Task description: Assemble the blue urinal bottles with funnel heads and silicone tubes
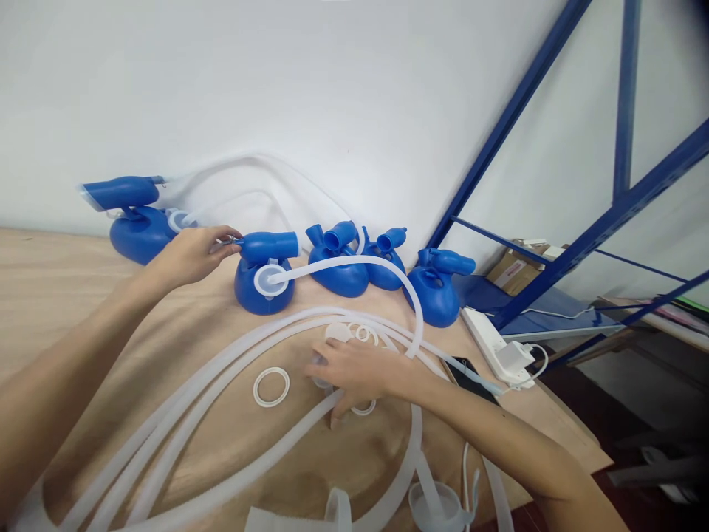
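Observation:
My left hand (pixel 199 255) pinches the narrow tip of the blue funnel-shaped spout (pixel 270 244) lying across a squat blue plastic bottle (pixel 264 290). A white ring cap (pixel 271 280) on that bottle's front carries a translucent hose (pixel 382 261), which curves right and down. Over the table's middle, my right hand (pixel 354 369) is curled, slightly blurred, round a small translucent plastic piece (pixel 320 373); part of this piece is hidden by the fingers. White rings (pixel 363 334) lie beside and under that hand, and another white ring (pixel 271 387) rests to its left.
Another blue bottle (pixel 141 235) with a hose stands at left; several more (pixel 435 295) stand along the wall. Long hoses (pixel 221 362) loop across the wooden table (pixel 44 295). At right are a phone (pixel 470 380), a power strip (pixel 490 343) and a blue metal rack (pixel 509 96). A translucent cup (pixel 437 506) lies near the front.

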A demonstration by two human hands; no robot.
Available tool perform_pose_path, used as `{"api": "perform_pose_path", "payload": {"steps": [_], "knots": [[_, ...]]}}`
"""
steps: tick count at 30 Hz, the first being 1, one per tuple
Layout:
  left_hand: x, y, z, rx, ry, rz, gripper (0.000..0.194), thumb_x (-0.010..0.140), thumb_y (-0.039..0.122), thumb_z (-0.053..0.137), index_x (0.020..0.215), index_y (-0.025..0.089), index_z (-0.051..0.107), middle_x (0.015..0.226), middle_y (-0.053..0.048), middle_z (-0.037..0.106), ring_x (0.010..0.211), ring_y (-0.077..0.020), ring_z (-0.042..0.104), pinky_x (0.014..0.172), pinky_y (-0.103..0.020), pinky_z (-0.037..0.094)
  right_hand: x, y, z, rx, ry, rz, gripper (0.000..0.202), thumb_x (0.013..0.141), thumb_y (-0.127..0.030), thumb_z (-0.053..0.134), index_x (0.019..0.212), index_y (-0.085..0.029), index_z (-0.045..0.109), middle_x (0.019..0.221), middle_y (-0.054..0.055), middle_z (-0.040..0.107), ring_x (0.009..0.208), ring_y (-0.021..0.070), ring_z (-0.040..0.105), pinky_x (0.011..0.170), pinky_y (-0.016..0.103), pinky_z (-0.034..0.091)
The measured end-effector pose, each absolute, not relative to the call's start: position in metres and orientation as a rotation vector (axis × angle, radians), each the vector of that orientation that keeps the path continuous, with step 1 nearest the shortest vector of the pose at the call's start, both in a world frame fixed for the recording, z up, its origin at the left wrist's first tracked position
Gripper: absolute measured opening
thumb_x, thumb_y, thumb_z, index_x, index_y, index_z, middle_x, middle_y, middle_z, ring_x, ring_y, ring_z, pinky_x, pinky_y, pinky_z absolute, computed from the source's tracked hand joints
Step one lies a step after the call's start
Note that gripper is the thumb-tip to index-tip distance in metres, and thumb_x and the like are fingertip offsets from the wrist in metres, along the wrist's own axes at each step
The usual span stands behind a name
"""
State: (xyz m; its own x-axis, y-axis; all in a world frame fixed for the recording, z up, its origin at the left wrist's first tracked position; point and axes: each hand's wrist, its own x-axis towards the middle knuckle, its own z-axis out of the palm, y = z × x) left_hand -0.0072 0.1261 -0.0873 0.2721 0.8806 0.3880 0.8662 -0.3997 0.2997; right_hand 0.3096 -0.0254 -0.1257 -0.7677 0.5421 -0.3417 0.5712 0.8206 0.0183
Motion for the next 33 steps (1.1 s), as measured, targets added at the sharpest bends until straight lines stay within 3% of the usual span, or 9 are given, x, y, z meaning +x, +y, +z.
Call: {"api": "perform_pose_path", "payload": {"steps": [7, 13, 16, 18, 21, 24, 27, 31, 33], "knots": [[-0.006, 0.125, -0.087, 2.491, 1.725, 0.773, 0.054, 0.095, 0.050, 0.045, 0.129, 0.018, 0.071, 0.118, -0.015, 0.080, 0.108, -0.0352, 0.072, 0.094, -0.041, 0.054, 0.322, -0.014, -0.103, 1.083, 2.789, -0.648, 0.090, 0.080, -0.055, 0.088, 0.156, -0.031, 0.047, 0.134, 0.009, 0.045, 0.102, 0.0224, 0.062, 0.091, 0.040, 0.058], [-0.006, 0.127, -0.087, 2.489, 1.729, 0.756, 0.057, 0.094, 0.052, 0.043, 0.130, 0.016, 0.070, 0.115, -0.017, 0.079, 0.106, -0.0373, 0.071, 0.092, -0.043, 0.054, 0.316, 0.018, -0.092, 1.429, 3.241, -0.967, 0.038, 0.104, -0.043, 0.060, 0.138, -0.029, 0.065, 0.119, 0.005, 0.058, 0.105, 0.0194, 0.062, 0.105, 0.041, 0.052], [-0.004, 0.125, -0.088, 2.513, 1.692, 0.755, 0.062, 0.095, 0.051, 0.041, 0.138, 0.015, 0.066, 0.117, -0.017, 0.078, 0.104, -0.0365, 0.071, 0.094, -0.044, 0.053, 0.301, 0.044, -0.091, 1.735, 3.476, -1.032, 0.023, 0.091, -0.041, 0.074, 0.099, -0.020, 0.073, 0.101, 0.004, 0.070, 0.099, 0.0215, 0.066, 0.093, 0.036, 0.056], [-0.003, 0.124, -0.089, 2.554, 1.649, 0.742, 0.066, 0.096, 0.047, 0.036, 0.150, 0.016, 0.059, 0.122, -0.018, 0.076, 0.107, -0.0369, 0.069, 0.095, -0.046, 0.053, 0.291, 0.059, -0.090, 1.936, 3.386, -1.296, 0.027, 0.086, -0.044, 0.077, 0.087, -0.019, 0.067, 0.084, 0.002, 0.069, 0.079, 0.0186, 0.067, 0.070, 0.028, 0.055], [-0.005, 0.124, -0.091, 2.588, 1.623, 0.702, 0.068, 0.099, 0.042, 0.030, 0.160, 0.018, 0.050, 0.126, -0.019, 0.071, 0.111, -0.0383, 0.067, 0.095, -0.049, 0.053, 0.281, 0.071, -0.086, 1.833, 3.043, -2.058, 0.030, 0.090, -0.048, 0.069, 0.095, -0.021, 0.059, 0.083, 0.003, 0.070, 0.064, 0.0168, 0.069, 0.042, 0.020, 0.037], [-0.010, 0.127, -0.094, 2.578, 1.575, 0.709, 0.067, 0.099, 0.039, 0.031, 0.160, 0.016, 0.049, 0.128, -0.019, 0.069, 0.116, -0.0368, 0.066, 0.101, -0.050, 0.052, 0.279, 0.073, -0.079, 1.492, 2.919, -2.505, 0.027, 0.094, -0.041, 0.061, 0.113, -0.023, 0.055, 0.112, 0.009, 0.074, 0.086, 0.0209, 0.078, 0.050, 0.021, 0.051], [-0.011, 0.131, -0.097, 2.574, 1.535, 0.739, 0.064, 0.098, 0.038, 0.033, 0.156, 0.019, 0.052, 0.131, -0.017, 0.068, 0.123, -0.0360, 0.064, 0.108, -0.049, 0.050, 0.282, 0.079, -0.070, 1.639, 3.262, -2.144, 0.044, 0.097, -0.027, 0.053, 0.140, -0.026, 0.048, 0.135, 0.011, 0.068, 0.113, 0.0237, 0.075, 0.087, 0.037, 0.065], [-0.006, 0.133, -0.099, 2.567, 1.549, 0.778, 0.062, 0.093, 0.035, 0.037, 0.149, 0.020, 0.057, 0.139, -0.014, 0.067, 0.132, -0.0357, 0.061, 0.114, -0.048, 0.048, 0.286, 0.104, -0.058, 2.131, 3.405, -0.740, 0.059, 0.102, -0.029, 0.051, 0.159, -0.021, 0.040, 0.149, 0.017, 0.056, 0.143, 0.0335, 0.054, 0.123, 0.060, 0.041], [-0.004, 0.131, -0.098, 2.556, 1.553, 0.759, 0.061, 0.092, 0.035, 0.037, 0.148, 0.020, 0.056, 0.144, -0.014, 0.067, 0.133, -0.0355, 0.062, 0.113, -0.047, 0.049, 0.283, 0.120, -0.056, 2.179, 3.207, -0.544, 0.059, 0.105, -0.039, 0.054, 0.159, -0.017, 0.045, 0.149, 0.020, 0.056, 0.148, 0.0367, 0.047, 0.128, 0.063, 0.031]]}}
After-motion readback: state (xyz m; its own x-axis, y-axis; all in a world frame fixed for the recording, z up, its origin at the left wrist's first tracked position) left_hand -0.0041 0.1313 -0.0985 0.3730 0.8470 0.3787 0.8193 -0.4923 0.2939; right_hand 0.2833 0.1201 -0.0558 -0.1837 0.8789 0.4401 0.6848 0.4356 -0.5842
